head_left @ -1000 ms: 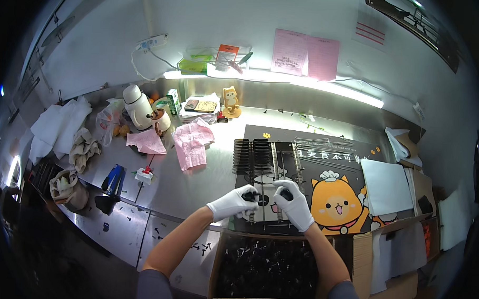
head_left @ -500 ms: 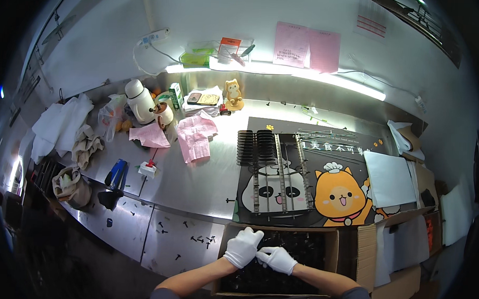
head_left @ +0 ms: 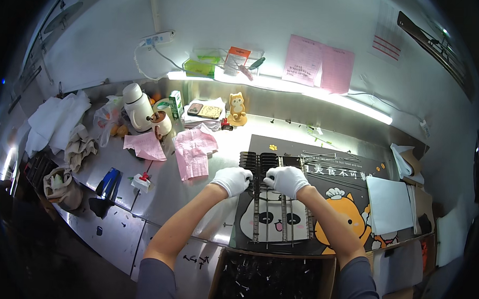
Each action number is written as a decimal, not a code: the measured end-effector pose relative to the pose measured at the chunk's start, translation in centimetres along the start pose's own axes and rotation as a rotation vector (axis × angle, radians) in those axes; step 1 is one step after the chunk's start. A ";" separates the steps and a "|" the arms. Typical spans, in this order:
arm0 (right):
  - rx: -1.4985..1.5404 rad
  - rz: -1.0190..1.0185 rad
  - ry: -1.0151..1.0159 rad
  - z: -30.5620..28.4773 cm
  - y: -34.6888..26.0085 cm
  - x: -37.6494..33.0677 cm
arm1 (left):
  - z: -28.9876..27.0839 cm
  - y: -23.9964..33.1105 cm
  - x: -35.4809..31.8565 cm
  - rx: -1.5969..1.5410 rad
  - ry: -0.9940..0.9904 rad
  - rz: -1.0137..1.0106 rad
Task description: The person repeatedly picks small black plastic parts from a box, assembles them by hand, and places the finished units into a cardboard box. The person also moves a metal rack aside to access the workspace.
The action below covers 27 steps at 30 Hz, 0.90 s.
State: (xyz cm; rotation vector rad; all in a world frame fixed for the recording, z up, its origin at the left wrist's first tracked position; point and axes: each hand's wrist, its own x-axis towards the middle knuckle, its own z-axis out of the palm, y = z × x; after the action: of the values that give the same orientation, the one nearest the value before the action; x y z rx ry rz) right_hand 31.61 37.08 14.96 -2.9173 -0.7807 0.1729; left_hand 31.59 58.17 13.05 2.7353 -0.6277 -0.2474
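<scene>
A metal rack [head_left: 284, 219] with long notched rails lies on the printed mat. Two columns of flat black pieces [head_left: 259, 161] sit along its far left part. At the left edge of these columns is my left hand [head_left: 232, 181], white-gloved, with its fingers closed. My right hand [head_left: 287, 181], gloved too, has its fingers pinched together over the rack, just right of the left hand. Anything between the fingers of either hand is too small or hidden to make out. Nearest me stands an open cardboard box [head_left: 327, 281], filled with small shiny black parts [head_left: 269, 279].
Thin metal rods [head_left: 331, 162] lie at the mat's far right, beside white sheets [head_left: 389, 206]. Leftward are pink papers [head_left: 195, 153], a white jug [head_left: 137, 108], a cup [head_left: 161, 124] and a blue tool [head_left: 108, 183]. Loose black parts [head_left: 197, 260] dot the steel table.
Both hands have left the box of black parts and moved forward to the black pieces on the rack. The view has shifted, so the table appears lower.
</scene>
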 end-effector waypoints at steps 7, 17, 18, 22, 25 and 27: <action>0.199 -0.094 -0.337 0.8 0.8 1.6 | -0.3 -1.9 2.0 -0.185 -0.467 0.192; 0.222 0.239 0.271 8.9 -2.6 -0.7 | 11.2 0.7 0.5 -0.813 0.300 -0.327; 0.258 0.262 0.253 9.0 -2.8 -0.5 | 12.5 0.1 0.7 -0.974 0.398 -0.295; 0.977 0.498 -0.398 4.7 -0.7 1.1 | 11.9 -1.2 1.0 -0.615 0.518 0.115; 1.265 0.497 -0.504 4.7 1.0 0.8 | 8.8 -1.9 0.9 -0.202 0.473 0.356; 1.318 0.521 -0.466 4.5 0.6 0.7 | 10.3 -1.3 1.1 -0.507 0.498 0.200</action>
State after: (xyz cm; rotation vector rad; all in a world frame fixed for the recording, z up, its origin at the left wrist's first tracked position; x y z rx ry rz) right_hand 31.87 37.30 10.37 -1.7056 0.1438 0.9797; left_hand 30.59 55.99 2.86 2.1102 -0.5886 0.2807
